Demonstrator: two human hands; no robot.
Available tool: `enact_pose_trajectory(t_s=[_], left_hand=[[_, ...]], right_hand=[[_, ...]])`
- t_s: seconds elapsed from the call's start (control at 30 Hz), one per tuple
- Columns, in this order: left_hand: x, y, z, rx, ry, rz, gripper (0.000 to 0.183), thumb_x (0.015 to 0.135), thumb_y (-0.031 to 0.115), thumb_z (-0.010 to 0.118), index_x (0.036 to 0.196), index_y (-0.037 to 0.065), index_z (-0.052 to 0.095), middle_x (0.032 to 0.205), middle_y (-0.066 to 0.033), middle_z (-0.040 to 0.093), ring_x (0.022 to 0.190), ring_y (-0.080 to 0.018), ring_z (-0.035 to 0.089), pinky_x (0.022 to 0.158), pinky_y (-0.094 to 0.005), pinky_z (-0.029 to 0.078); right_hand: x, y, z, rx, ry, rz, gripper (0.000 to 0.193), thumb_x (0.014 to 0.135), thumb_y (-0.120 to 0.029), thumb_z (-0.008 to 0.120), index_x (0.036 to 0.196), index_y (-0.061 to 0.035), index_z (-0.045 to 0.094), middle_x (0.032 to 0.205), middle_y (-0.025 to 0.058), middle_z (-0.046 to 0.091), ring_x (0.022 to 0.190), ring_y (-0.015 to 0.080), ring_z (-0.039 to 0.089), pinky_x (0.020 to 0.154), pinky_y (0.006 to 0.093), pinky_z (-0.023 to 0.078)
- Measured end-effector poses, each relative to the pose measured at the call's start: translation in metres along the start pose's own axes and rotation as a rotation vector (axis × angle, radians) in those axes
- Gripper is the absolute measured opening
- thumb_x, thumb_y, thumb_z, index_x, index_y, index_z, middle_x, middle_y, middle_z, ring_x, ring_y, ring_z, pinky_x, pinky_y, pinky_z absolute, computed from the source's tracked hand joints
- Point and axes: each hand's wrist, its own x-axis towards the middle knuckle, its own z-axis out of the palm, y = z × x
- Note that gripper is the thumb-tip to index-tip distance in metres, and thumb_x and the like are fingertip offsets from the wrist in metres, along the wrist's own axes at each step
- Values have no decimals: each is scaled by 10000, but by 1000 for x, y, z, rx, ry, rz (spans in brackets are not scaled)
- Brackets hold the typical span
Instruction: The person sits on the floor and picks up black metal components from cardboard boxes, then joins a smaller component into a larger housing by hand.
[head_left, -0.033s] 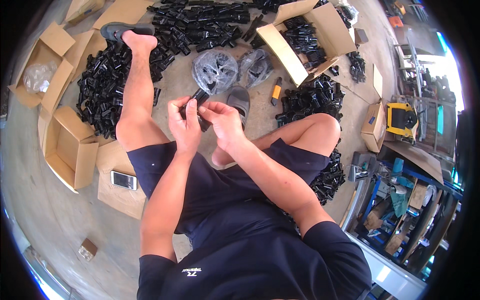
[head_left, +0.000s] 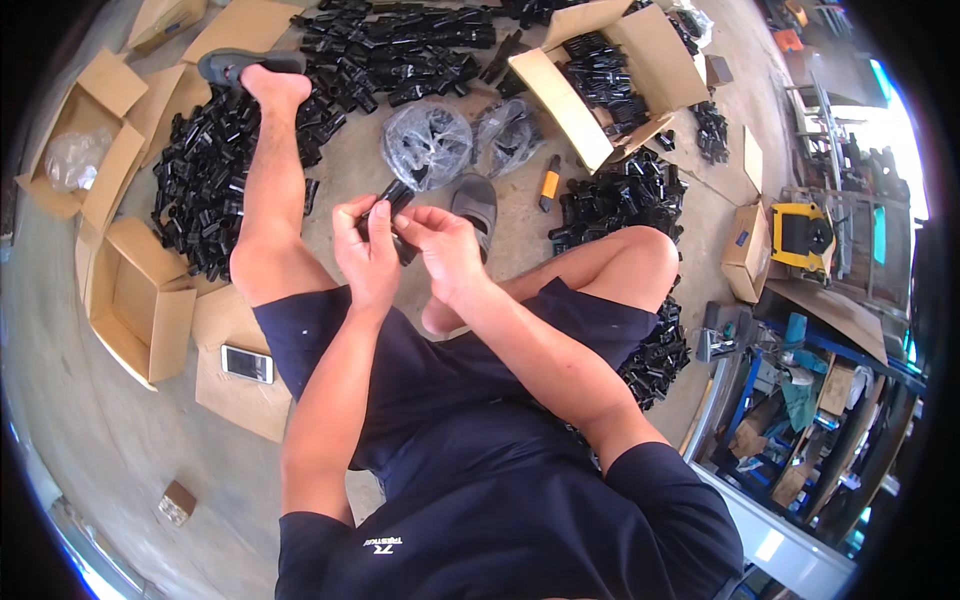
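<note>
Both hands meet above my lap around one black plastic part [head_left: 397,194], roughly tube-shaped. My left hand [head_left: 367,258] grips it from the left, thumb along its upper side. From the right, the thumb and fingers of my right hand [head_left: 445,252] pinch its lower end. My fingers hide much of the part, so its full shape does not show. Just beyond my hands, two see-through plastic bags, a fuller one [head_left: 428,145] and a smaller one [head_left: 507,137], lie on the floor with black pieces in them.
Heaps of black parts lie at left [head_left: 200,190] and right [head_left: 625,205]. An open carton [head_left: 675,65] holds more. A yellow-and-black cutter [head_left: 550,183] rests near my sandal [head_left: 474,208]. Left are open cartons [head_left: 135,285] and a phone [head_left: 247,364] on cardboard; a shelf [head_left: 830,400] stands right.
</note>
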Motion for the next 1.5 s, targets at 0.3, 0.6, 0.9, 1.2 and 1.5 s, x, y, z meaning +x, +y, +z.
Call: enact_pose_trajectory(t_s=[0.3,0.6,0.9,1.2,1.5], left_hand=[[-2,6,3,112,29,-10,251,1038,234,592,1048,-17,583,965,-98,630,899,-161,583,819,-317,488],[0,-6,-1,170,12,-28,333,1045,303,574,1011,-29,577,908,-92,617,840,-165,568,762,-328,475],[-8,-5,3,237,16,-73,394,1034,325,582,1039,-69,599,931,-138,655,843,-206,601,759,-346,495],[-1,-27,-2,160,8,-148,271,1041,262,580,949,7,594,883,-41,603,828,-125,538,724,-309,464],[-4,-29,-6,-147,57,-288,295,1038,309,592,968,24,565,874,-17,576,782,-77,506,695,-255,448]], right_hand=[[-3,17,12,-97,90,-242,93,895,-35,710,892,43,659,760,71,689,672,105,617,585,276,512],[-8,9,8,-330,91,-319,141,899,-93,737,931,36,692,833,83,724,734,93,647,645,275,540],[-9,17,0,-197,87,-240,109,894,-67,722,932,32,696,820,54,707,732,91,631,634,267,536],[-1,19,-7,-124,49,-214,108,869,-56,703,930,24,740,826,73,724,734,117,641,651,283,535],[10,32,-1,13,12,-132,150,899,-18,728,1022,33,659,877,78,718,742,103,646,638,246,515]])
